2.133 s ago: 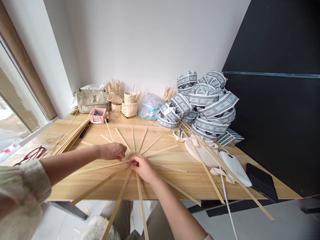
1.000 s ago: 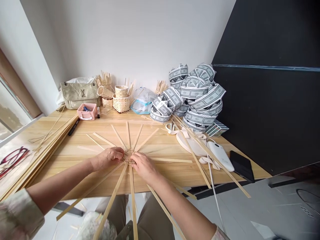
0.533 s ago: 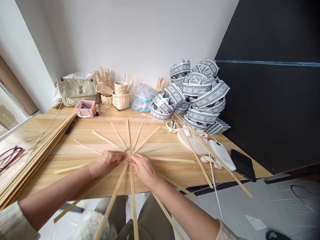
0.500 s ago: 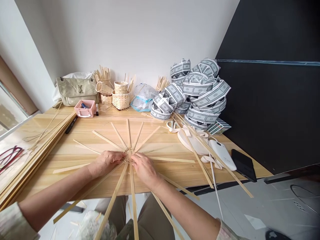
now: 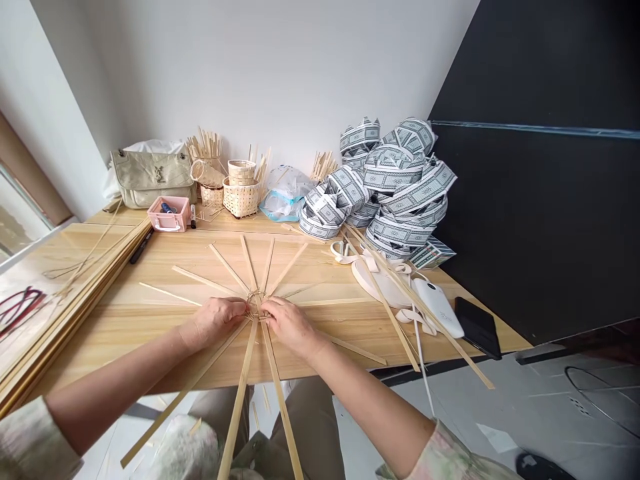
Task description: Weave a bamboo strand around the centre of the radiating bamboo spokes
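Flat bamboo strips fan out like spokes from a small woven hub on the wooden table. My left hand rests at the hub's left side, fingers pinched on the thin weaving strand there. On the hub's right side my right hand is pinched in the same way. Several spokes hang over the near table edge toward my lap.
At the back stand small woven baskets, a beige handbag, a pink box, a plastic bag and a heap of patterned boxes. On the right are a white device, a black phone and long bamboo strips. More strips lie left.
The spoke fan has turned a little under my hands and the view has shifted slightly. Both hands stay pinched at the hub.
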### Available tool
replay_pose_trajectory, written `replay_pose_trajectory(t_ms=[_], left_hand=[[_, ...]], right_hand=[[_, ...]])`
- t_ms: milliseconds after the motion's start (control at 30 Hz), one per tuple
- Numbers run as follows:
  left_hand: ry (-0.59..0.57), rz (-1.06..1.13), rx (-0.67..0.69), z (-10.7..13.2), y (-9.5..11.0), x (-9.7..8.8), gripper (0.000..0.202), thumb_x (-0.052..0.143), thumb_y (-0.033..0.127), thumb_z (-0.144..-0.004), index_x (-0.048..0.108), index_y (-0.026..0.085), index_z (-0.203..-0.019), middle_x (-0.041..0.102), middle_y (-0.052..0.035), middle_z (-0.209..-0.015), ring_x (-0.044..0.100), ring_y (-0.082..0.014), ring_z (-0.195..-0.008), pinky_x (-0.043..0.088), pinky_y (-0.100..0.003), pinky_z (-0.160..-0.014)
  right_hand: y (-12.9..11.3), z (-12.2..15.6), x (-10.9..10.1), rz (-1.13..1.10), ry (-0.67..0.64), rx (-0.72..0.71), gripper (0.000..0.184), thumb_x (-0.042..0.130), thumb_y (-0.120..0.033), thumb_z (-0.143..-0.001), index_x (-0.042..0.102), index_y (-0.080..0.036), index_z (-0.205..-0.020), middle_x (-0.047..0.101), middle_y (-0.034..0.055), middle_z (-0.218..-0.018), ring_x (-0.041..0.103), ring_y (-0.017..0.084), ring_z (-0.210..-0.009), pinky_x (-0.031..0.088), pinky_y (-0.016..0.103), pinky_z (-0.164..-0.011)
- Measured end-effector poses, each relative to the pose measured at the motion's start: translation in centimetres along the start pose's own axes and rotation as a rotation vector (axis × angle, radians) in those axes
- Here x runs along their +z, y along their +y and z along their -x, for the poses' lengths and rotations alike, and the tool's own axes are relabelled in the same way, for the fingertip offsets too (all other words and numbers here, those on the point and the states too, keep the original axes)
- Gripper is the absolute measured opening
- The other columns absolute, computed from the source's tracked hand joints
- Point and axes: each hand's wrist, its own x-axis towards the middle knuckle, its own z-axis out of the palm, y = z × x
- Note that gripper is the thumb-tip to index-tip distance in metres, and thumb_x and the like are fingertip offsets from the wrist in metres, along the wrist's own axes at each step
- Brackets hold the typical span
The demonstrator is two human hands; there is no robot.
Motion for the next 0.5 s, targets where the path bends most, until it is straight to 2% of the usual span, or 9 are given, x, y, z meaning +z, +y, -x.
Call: replay_pose_trajectory(t_ms=[100, 233, 500], left_hand=[[-0.022, -0.02, -0.011, 0.0, 0.1, 0.1, 0.019, 0.042, 0.009, -0.078, 0.06, 0.017, -0.076, 0.063, -0.0028, -0.094, 0.06, -0.0124, -0.077, 0.042, -0.018, -0.065], [-0.015, -0.048, -0.036, 0.1, 0.0, 0.2, 0.019, 0.042, 0.01, -0.076, 0.058, 0.016, -0.068, 0.06, -0.0029, -0.093, 0.059, -0.0118, -0.073, 0.042, -0.018, -0.06], [-0.032, -0.084, -0.068, 0.3, -0.2, 0.7, 0.02, 0.039, 0.008, -0.074, 0.057, 0.015, -0.072, 0.059, -0.0045, -0.097, 0.059, -0.0128, -0.071, 0.042, -0.019, -0.059]], right_hand=[[-0.4, -0.2, -0.2, 0.019, -0.008, 0.031, 0.011, 0.05, -0.009, -0.07, 0.053, -0.018, -0.075, 0.056, 0.002, -0.084, 0.051, 0.014, -0.082, 0.039, 0.024, -0.071], [-1.2, -0.4, -0.2, 0.071, 0.006, 0.109, 0.01, 0.051, -0.008, -0.068, 0.051, -0.018, -0.073, 0.055, 0.0022, -0.081, 0.05, 0.015, -0.081, 0.038, 0.025, -0.07], [-1.4, -0.4, 0.1, 0.048, 0.023, 0.158, 0.011, 0.05, -0.009, -0.069, 0.051, -0.018, -0.074, 0.054, 0.0021, -0.082, 0.049, 0.014, -0.079, 0.036, 0.025, -0.067]])
